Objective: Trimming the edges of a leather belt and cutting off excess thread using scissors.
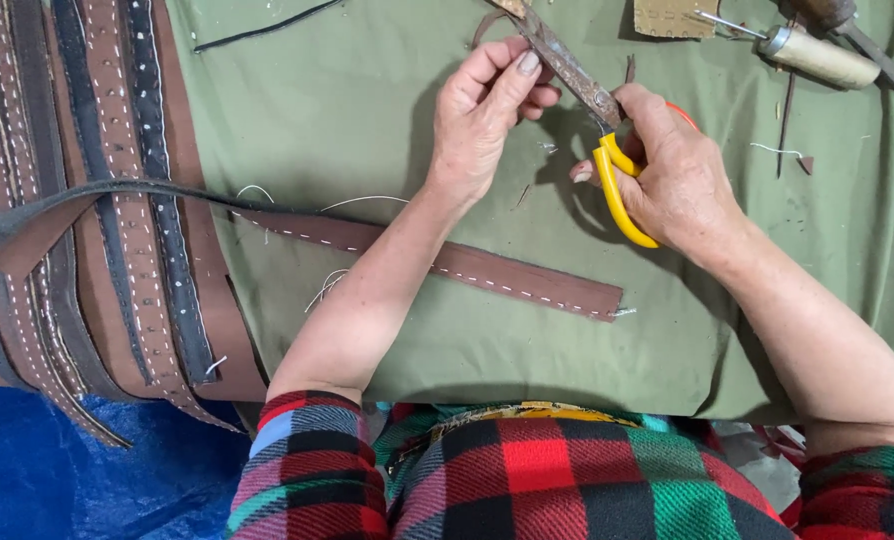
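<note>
Right hand [672,170] is closed round yellow handles of the scissors [607,150]; blades point up-left, w/ a thin leather strip [487,22] at the tips. Left hand [482,120] is just left of the blades, fingers pinching the strip. A stitched brown belt [467,265] lies on green cloth [347,90] below both hands.

Yellow-handled scissors [607,150], blades rusty, angled up-left against a thin brown leather strip [487,22].
</note>
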